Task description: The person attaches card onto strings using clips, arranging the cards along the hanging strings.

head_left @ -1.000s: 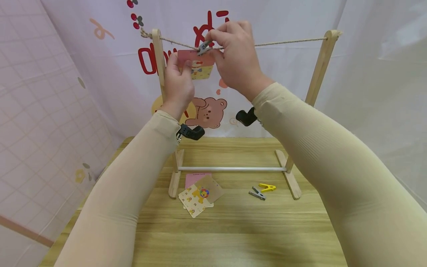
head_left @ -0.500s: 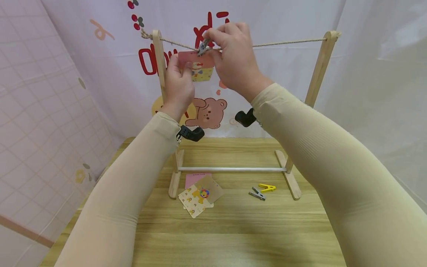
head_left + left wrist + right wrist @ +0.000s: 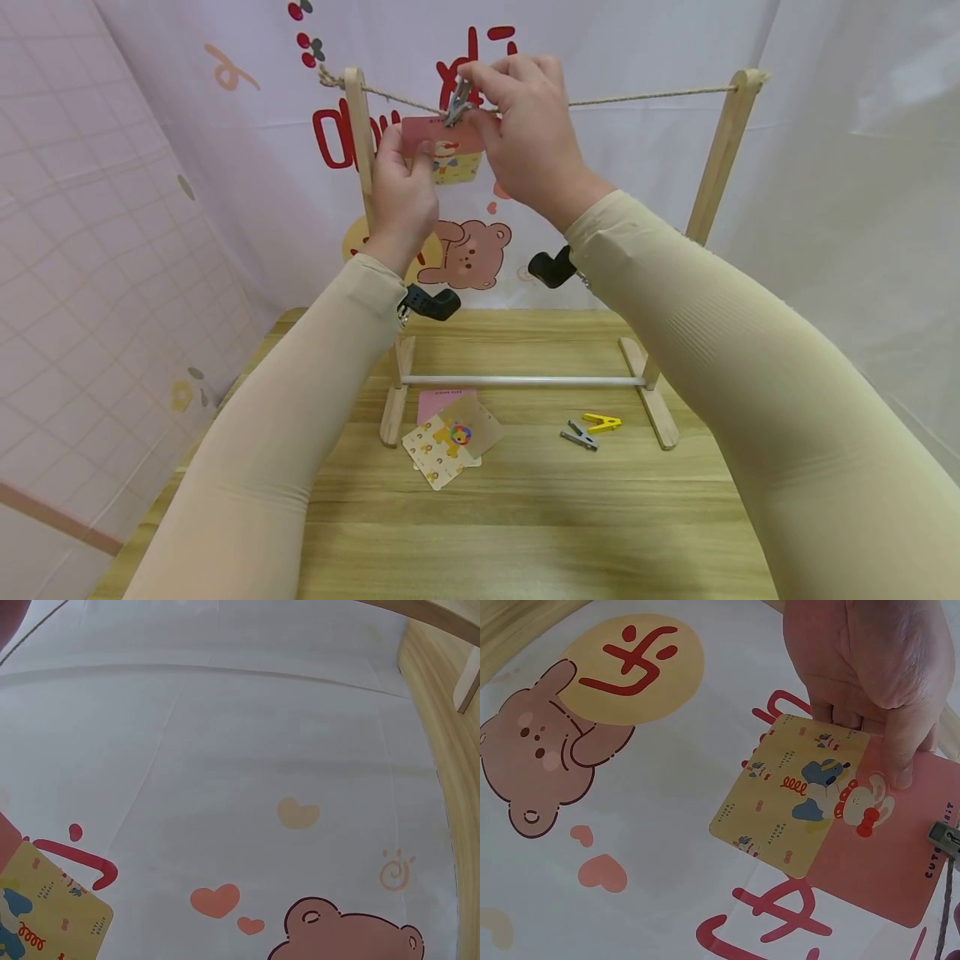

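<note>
In the head view my left hand holds a pink-and-yellow card by its left side, thumb on the front. The right wrist view shows a rabbit and a dog printed on this card. Thumb and fingers of my right hand pinch a grey clothespin standing nearly upright. Its tip overlaps the card's lettered edge, right at the rope, which sags there. The left wrist view catches only the yellow corner of the card.
A wooden post carries the rope at right, another at left; a white bar joins them low down. On the table lie several overlapping cards, a grey clothespin and a yellow one. A printed cloth hangs behind.
The pinched grey clothespin has tipped from a slant to nearly upright. The card and both hands have stayed almost in place.
</note>
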Demonstrator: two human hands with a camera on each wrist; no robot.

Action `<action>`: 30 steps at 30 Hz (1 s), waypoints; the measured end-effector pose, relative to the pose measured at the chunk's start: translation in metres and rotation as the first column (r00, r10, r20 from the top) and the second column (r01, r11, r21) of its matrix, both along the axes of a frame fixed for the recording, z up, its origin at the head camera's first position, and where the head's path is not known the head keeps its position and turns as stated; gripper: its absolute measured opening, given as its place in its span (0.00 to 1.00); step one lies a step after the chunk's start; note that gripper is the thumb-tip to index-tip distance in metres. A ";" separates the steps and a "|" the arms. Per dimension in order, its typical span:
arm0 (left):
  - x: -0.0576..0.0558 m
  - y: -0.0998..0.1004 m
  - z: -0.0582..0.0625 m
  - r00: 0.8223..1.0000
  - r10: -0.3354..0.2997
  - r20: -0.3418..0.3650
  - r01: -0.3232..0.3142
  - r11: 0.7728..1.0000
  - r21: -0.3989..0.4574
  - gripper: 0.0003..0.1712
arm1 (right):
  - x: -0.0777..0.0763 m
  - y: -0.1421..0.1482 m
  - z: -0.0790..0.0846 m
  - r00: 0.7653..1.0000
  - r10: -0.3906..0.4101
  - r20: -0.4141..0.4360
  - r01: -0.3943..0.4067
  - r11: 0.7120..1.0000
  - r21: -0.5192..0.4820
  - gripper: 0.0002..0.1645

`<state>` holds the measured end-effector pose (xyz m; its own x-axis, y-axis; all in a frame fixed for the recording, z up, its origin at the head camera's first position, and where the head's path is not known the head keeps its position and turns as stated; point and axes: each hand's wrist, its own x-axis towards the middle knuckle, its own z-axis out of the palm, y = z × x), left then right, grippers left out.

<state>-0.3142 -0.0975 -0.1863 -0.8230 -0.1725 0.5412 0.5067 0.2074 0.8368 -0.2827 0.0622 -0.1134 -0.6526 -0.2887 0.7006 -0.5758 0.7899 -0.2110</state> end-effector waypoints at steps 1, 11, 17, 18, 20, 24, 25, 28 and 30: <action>0.000 0.000 0.000 1.000 0.000 -0.001 0.000 1.000 0.001 0.17 | 0.000 0.000 0.000 1.000 0.001 0.003 -0.001 1.000 -0.006 0.25; 0.006 0.003 0.002 1.000 -0.002 -0.013 0.002 1.000 0.008 0.17 | -0.002 0.002 0.000 1.000 0.011 0.016 -0.010 0.999 -0.045 0.28; 0.009 0.005 0.003 1.000 -0.014 -0.025 0.015 1.000 0.014 0.16 | -0.001 0.003 0.000 1.000 0.017 -0.010 -0.018 0.999 -0.039 0.28; 0.009 0.005 0.004 0.999 -0.019 -0.029 0.019 1.000 0.015 0.16 | -0.001 0.003 0.000 1.000 0.020 -0.016 -0.020 0.999 -0.039 0.28; 0.010 0.005 0.004 0.999 -0.030 -0.031 0.031 0.999 0.022 0.16 | -0.002 0.004 0.000 1.000 0.020 -0.019 -0.020 0.999 -0.045 0.28; 0.010 0.005 0.003 0.998 -0.052 -0.034 0.053 0.998 0.040 0.17 | -0.002 0.007 -0.002 0.999 0.018 -0.031 -0.020 0.998 -0.054 0.29; 0.010 0.005 0.003 0.998 -0.059 -0.033 0.060 0.997 0.045 0.17 | -0.002 0.008 -0.002 0.999 0.019 -0.039 -0.021 0.998 -0.057 0.29; 0.010 0.005 0.003 0.996 -0.077 -0.033 0.079 0.995 0.062 0.17 | -0.001 0.011 -0.004 0.996 0.031 -0.080 -0.036 0.998 -0.054 0.29; 0.011 0.005 0.003 0.996 -0.086 -0.026 0.087 0.994 0.073 0.16 | -0.001 0.014 -0.006 0.993 0.045 -0.110 -0.050 0.998 -0.048 0.29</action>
<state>-0.3027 -0.0923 -0.1833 -0.8244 -0.1413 0.5481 0.5390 0.0999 0.8364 -0.2838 0.0764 -0.1196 -0.5578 -0.2801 0.7813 -0.6343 0.7510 -0.1836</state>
